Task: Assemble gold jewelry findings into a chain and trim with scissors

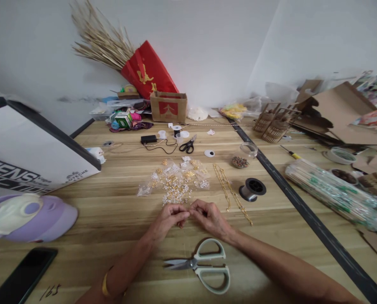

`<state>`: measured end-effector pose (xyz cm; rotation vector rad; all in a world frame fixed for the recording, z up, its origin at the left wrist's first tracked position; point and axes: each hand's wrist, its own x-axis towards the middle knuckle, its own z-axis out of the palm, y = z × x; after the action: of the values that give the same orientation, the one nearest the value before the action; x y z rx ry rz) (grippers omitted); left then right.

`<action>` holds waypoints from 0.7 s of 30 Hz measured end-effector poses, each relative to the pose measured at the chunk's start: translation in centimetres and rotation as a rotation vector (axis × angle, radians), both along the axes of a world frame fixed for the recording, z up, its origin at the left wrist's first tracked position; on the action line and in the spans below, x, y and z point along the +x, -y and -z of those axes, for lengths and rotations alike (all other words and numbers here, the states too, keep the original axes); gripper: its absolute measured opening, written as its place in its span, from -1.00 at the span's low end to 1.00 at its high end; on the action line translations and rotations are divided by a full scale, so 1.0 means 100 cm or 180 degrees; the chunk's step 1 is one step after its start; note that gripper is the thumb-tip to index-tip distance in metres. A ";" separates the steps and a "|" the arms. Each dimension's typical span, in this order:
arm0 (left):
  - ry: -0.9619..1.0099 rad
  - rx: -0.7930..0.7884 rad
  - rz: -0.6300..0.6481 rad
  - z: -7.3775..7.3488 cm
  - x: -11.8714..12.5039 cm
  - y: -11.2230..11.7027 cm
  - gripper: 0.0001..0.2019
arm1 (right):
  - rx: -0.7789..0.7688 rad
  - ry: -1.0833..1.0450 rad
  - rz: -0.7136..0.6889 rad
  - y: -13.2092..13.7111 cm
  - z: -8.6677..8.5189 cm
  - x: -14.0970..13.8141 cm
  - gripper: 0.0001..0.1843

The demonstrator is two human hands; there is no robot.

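Observation:
My left hand (172, 216) and my right hand (210, 216) meet fingertip to fingertip over the table, both in a pinch. Whatever is between the fingertips is too small to make out. Just beyond them lies a pile of clear and gold beads (175, 185), with small plastic bags among it. A gold beaded chain (228, 190) stretches in two strands to the right of the pile. Next to it stands a dark spool of thin line (252, 189). Nearer to me, below my hands, rest scissors with pale handles (196, 265), blades pointing left.
Left are a phone (23, 274), a purple-and-white appliance (30, 217) and a large white box (33, 152). Black scissors (187, 145) and a bead jar (240, 161) lie farther back. On the right is a bundle of wrapped sticks (331, 192); a red bag (153, 69) leans on the wall.

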<state>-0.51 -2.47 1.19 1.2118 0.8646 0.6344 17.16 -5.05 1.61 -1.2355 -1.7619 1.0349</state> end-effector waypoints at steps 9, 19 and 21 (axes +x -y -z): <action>0.0148 -0.0285 -0.0031 -0.002 0.000 0.001 -0.77 | 0.0031 -0.0100 -0.0104 0.000 -0.001 0.001 -0.70; 0.0276 0.0061 -0.0306 0.001 0.000 0.000 -0.88 | -0.0040 -0.0159 0.0013 -0.003 0.002 0.002 -0.70; 0.0283 0.0028 -0.0349 0.001 0.001 0.000 -0.88 | -0.0045 -0.0161 -0.0004 -0.003 0.002 0.002 -0.71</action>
<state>-0.41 -2.46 1.05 1.1410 0.8585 0.7756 17.40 -4.72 1.37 -1.2067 -1.7200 1.0719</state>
